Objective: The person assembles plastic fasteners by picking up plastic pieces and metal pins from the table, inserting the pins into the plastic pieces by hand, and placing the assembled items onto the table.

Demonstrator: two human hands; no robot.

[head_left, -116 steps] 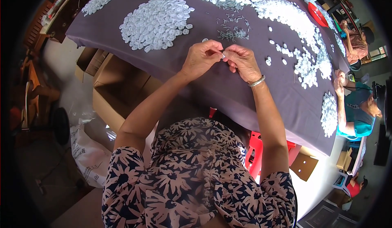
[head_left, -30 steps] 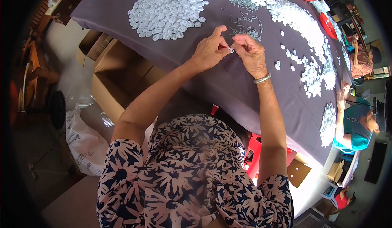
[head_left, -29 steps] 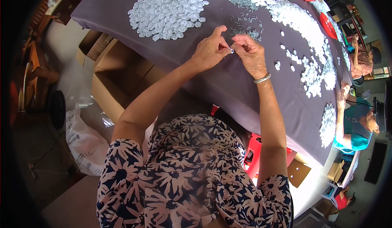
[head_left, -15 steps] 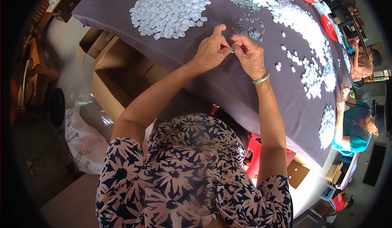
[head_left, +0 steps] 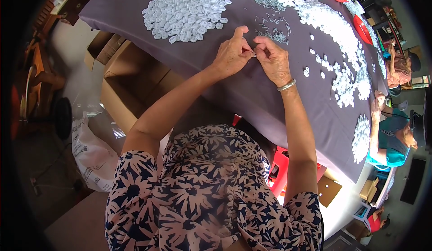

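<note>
My left hand (head_left: 231, 58) and my right hand (head_left: 275, 63) meet fingertip to fingertip above the near edge of the cloth-covered table. Both are closed in a pinch around a tiny piece between them, mostly hidden by the fingers and too small to name. The left forefinger sticks up, away from the pinch. Beyond my left hand lies a heap of small white oval plastic pieces (head_left: 184, 12). Small thin grey pins (head_left: 275, 28) are scattered just past my right hand. A silvery bangle (head_left: 286, 85) circles my right wrist.
A long band of small white pieces (head_left: 333, 26) curves across the table (head_left: 310, 111), with loose ones right of my hand. Red baskets (head_left: 362, 29) stand along the far side. A person in teal (head_left: 391, 138) works at the right edge. An open cardboard box (head_left: 135, 80) sits below left.
Both hands stay almost in place, with fingertips still together. The tiny piece shows less between the fingers than before.
</note>
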